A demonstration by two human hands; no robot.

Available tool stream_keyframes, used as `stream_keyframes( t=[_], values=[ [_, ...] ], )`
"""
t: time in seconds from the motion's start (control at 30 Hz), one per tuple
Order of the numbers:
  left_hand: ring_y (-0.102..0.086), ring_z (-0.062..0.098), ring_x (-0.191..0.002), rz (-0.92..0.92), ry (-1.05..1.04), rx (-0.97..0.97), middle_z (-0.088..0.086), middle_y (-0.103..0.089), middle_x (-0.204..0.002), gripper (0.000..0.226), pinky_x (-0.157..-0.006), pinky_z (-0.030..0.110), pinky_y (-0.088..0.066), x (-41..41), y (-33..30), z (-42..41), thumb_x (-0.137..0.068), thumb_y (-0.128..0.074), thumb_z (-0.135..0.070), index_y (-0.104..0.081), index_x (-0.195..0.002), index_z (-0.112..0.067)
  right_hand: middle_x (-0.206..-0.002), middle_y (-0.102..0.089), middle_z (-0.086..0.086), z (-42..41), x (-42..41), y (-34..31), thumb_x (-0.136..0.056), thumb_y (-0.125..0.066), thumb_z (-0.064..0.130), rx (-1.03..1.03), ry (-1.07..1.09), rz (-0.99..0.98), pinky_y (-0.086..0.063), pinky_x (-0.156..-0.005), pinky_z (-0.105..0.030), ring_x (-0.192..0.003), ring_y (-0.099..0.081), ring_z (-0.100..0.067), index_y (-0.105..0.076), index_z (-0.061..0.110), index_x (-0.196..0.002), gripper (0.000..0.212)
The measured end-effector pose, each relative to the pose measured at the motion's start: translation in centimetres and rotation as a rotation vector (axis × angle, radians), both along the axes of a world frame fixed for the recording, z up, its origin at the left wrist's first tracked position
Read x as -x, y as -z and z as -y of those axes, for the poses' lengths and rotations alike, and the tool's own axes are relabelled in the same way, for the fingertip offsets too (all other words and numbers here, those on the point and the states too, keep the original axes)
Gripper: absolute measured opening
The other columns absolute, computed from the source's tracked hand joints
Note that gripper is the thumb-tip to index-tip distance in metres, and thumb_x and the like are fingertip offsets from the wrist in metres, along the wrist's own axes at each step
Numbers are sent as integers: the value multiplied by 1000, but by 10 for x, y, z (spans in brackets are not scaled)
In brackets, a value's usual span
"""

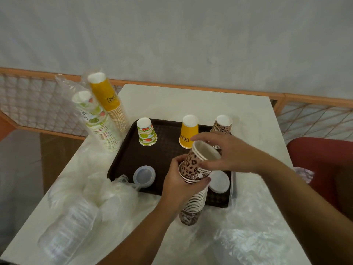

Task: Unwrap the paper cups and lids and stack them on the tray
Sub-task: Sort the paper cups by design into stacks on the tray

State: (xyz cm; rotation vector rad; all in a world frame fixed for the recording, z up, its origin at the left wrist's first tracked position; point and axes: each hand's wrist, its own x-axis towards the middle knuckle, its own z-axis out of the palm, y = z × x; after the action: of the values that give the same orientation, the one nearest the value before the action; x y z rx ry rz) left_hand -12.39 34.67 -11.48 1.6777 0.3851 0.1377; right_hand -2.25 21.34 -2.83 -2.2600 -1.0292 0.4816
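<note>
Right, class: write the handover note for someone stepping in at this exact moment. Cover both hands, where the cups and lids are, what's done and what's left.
Left hand grips the leopard cup stack near its top. Right hand is pulling the top leopard cup off it.
On the tray: a fruit cup, yellow cup and leopard cup, all upside down, plus two lids.
Left: the fruit stack and yellow stack stand beside the tray, plastic still around them; wrapped lids lie on the table.

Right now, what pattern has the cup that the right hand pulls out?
Brown leopard print, on the cup in the head view.
</note>
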Motion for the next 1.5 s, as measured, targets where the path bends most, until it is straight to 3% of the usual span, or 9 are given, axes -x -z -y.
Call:
stream_keyframes(
  t=[0.17,0.3,0.37,0.53,0.8,1.07,1.23,1.37,1.5],
  values=[
    [-60,1,-100,-1,5,-17,-13,-63,-108,69,-80,19,-50,-1,2,2,-55,-88,-25,-47,-108,-36,-121,-53,17,25,-30,-3,-73,-80,26,158,-120,-75,-53,-88,-26,-110,-53,-5,-45,35,-125,64],
    [-59,1,-100,-10,30,-56,-15,-61,-109,70,-81,20,-51,-2,4,1,-58,-89,-24,-46,-113,-37,-113,-51,19,17,-38,12,-69,-82,29,262,-164,11,-42,-87,-12,-101,-51,-2,-41,30,-126,70],
    [-57,-5,-97,-14,36,-81,-17,-60,-107,70,-79,14,-49,-2,5,0,-60,-88,-21,-45,-113,-39,-109,-50,21,10,-46,24,-67,-83,32,83,-38,23,-43,-86,-11,-99,-52,1,-41,31,-122,70],
    [-54,-10,-97,-47,48,-101,-19,-57,-107,71,-76,9,-48,-3,5,-2,-62,-87,-23,-42,-113,-43,-129,-53,-2,9,-99,60,-69,-82,24,-554,509,-211,-46,-100,-42,-118,-52,-18,-39,18,-133,77],
    [-55,-6,-100,-59,75,-94,-17,-58,-108,73,-79,14,-51,-4,6,-4,-62,-86,-22,-43,-118,-40,-127,-53,-3,2,-132,97,-71,-81,12,-632,765,-218,-46,-99,-46,-115,-53,-20,-35,18,-134,78],
    [-57,2,-102,-43,85,-88,-15,-59,-109,74,-83,18,-52,-4,7,-4,-60,-88,-24,-44,-117,-41,-130,-47,-4,-5,-129,108,-88,-64,18,-396,680,261,-37,-89,-19,-110,-46,-9,-51,25,-133,48],
    [-56,5,-106,-42,74,-105,-20,-58,-109,80,-88,25,-52,-4,6,-2,-46,-80,-51,-44,-117,-45,-142,-40,-7,-2,-132,123,-96,-54,21,-119,617,278,-35,-107,-41,-129,-42,-28,-49,22,-137,42],
    [-54,4,-107,-39,71,-133,-19,-57,-110,77,-90,24,-50,-4,6,-2,-53,-90,-33,-43,-113,-46,-145,-38,-4,-10,-109,90,-91,-60,29,-76,580,417,-24,-112,-46,-140,-28,-25,-46,23,-139,50],
    [-57,6,-106,-27,49,-128,-14,-60,-111,77,-88,23,-49,-2,6,-1,-52,-92,-28,-45,-111,-42,-120,-56,7,-19,-51,32,-82,-66,44,-64,192,26,-42,-88,-17,-111,-57,-11,-58,25,-123,46]
  ],
)
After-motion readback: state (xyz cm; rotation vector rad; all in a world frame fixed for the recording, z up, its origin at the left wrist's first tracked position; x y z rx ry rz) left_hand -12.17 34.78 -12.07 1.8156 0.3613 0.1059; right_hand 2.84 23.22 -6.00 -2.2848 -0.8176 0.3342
